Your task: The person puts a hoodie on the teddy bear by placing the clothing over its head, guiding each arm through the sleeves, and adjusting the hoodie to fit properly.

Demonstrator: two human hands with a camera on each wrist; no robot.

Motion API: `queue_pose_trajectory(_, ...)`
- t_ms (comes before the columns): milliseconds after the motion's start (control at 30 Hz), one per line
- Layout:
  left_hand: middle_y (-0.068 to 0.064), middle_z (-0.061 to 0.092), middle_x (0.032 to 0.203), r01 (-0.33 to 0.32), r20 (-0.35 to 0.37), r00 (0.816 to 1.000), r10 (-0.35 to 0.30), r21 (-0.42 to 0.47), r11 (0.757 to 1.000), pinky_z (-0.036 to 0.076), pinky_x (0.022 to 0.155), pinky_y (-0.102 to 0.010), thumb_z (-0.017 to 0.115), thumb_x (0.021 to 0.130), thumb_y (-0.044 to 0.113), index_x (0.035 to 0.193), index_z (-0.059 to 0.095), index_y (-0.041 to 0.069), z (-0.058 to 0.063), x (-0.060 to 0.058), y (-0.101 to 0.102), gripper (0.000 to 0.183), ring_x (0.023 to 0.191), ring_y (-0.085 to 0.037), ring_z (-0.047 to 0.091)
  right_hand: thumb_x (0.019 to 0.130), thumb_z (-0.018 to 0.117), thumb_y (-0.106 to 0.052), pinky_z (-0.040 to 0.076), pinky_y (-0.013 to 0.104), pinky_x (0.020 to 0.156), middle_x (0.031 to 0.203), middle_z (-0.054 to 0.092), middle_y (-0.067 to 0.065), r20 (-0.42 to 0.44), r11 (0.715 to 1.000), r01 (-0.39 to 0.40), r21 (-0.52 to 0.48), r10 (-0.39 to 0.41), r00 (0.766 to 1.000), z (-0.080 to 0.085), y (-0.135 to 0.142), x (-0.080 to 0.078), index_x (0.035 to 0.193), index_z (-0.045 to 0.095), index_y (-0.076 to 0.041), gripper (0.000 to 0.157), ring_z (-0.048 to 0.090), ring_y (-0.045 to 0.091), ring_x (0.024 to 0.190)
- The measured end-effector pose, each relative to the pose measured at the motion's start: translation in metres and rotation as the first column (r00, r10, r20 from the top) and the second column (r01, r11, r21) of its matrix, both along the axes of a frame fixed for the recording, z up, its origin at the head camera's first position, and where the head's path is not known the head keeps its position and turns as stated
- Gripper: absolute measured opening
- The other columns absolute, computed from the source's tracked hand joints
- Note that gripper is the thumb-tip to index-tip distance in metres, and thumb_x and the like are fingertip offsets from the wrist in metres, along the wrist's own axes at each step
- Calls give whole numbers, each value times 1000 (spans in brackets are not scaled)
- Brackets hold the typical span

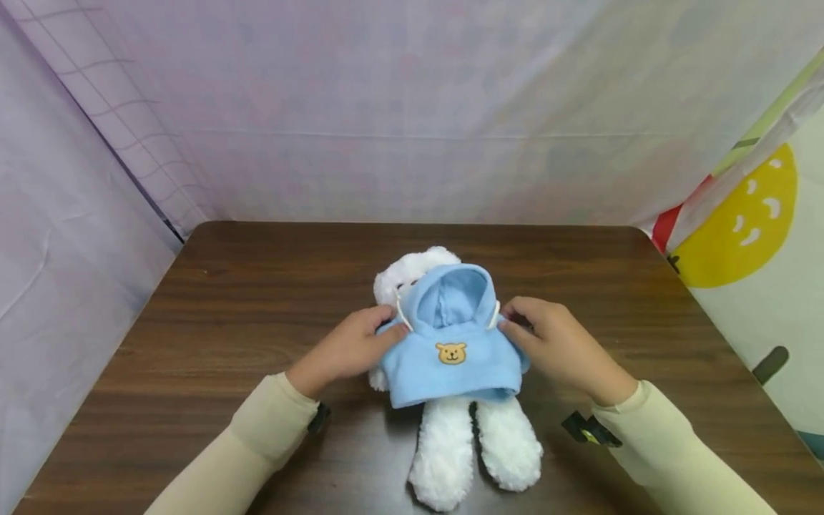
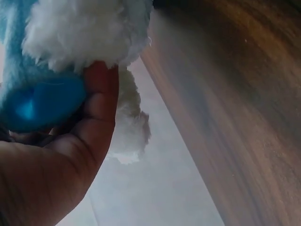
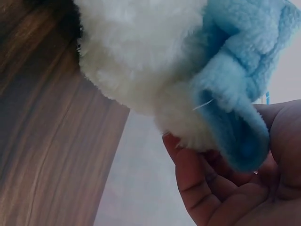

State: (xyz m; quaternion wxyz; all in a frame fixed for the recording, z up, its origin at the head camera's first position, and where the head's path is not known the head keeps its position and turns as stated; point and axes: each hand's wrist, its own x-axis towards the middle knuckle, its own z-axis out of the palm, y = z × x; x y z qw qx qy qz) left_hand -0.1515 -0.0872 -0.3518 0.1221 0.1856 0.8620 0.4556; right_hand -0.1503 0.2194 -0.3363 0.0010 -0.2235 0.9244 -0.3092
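Note:
A small light-blue doll hoodie [image 1: 421, 372] with a bear-face patch and white cords lies over the body of a white plush toy [image 1: 444, 450]. The toy's head shows partly behind the hood, and its legs stick out below the hem. At the hoodie's left shoulder in the head view, my left hand [image 1: 347, 347] pinches the cloth. My right hand [image 1: 560, 340] grips the opposite shoulder. Seen from the left wrist, an open sleeve end [image 2: 47, 101] sits by the fingers, which touch white fur. Another sleeve opening [image 3: 235, 136] lies between the right thumb and fingers.
The toy lies on a dark brown wooden table [image 1: 225, 307]. Pale curtains [image 1: 386, 107] hang behind the far edge. At the right is a white cloth with a yellow printed shape [image 1: 740, 229].

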Motion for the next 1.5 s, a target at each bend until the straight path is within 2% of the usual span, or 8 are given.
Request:
queue_pose_trajectory(133,-3,55,80,-70,-8,997,71,28,997,48,65,-33,53,103,26,106,61,9,-1,-7,0,19,73,-16,54,100,62,-19,48,28,49,77,59,-2,6,1000,-4,-6,4,1000,-1,-1,0,97,64,-16,4,54,13,60)
queue_pose_trajectory(333,-6,65,106,-128,-14,992,129,38,991,49,84,-40,53,102,28,125,62,10,-4,-13,1,30,95,-20,59,100,62,-20,48,28,50,74,59,-2,12,1000,5,17,-5,1000,-2,-5,-2,98,65,-16,5,54,13,59)
queue_pose_trajectory(500,-7,65,114,-142,-21,990,143,40,989,47,91,-43,53,103,25,125,63,8,-8,-17,-2,30,103,-21,58,100,61,-17,48,29,51,75,60,-2,-15,999,-5,36,6,1000,-2,-10,-11,98,64,-14,5,54,13,60)
queue_pose_trajectory(667,-8,63,106,-179,32,984,177,77,981,47,87,-41,52,103,24,120,64,7,-11,-23,0,27,95,-21,56,100,60,-15,48,29,52,77,61,-1,-5,999,-10,48,10,1000,-3,-16,-25,99,65,-11,6,54,13,61)
queue_pose_trajectory(1000,-12,61,130,-268,41,963,266,61,961,42,102,-47,53,103,26,128,62,6,-17,-34,5,34,122,-30,54,101,58,-13,49,32,58,82,64,3,34,1000,16,16,-17,999,-10,-26,-46,101,65,-8,9,56,16,67)
queue_pose_trajectory(1133,-15,59,134,-284,53,958,281,71,956,40,104,-47,53,102,25,130,62,5,-20,-39,1,35,126,-32,51,102,58,-15,49,33,58,82,64,3,47,999,35,2,-35,998,-14,-31,-49,101,65,-8,10,56,16,67)
queue_pose_trajectory(1267,-15,60,132,-289,41,957,286,68,955,41,104,-47,54,102,25,128,62,4,-22,-46,-4,34,125,-32,52,101,58,-16,48,33,56,79,63,2,-6,999,36,22,-35,999,-15,-35,-55,101,66,-8,11,55,16,64)
queue_pose_trajectory(1500,-13,61,129,-250,44,968,248,43,967,42,102,-46,53,102,26,128,63,5,-13,-54,-11,35,119,-29,55,100,59,-16,48,33,55,75,62,2,0,999,9,33,-9,1000,-7,-37,-65,97,65,-8,11,55,16,62)
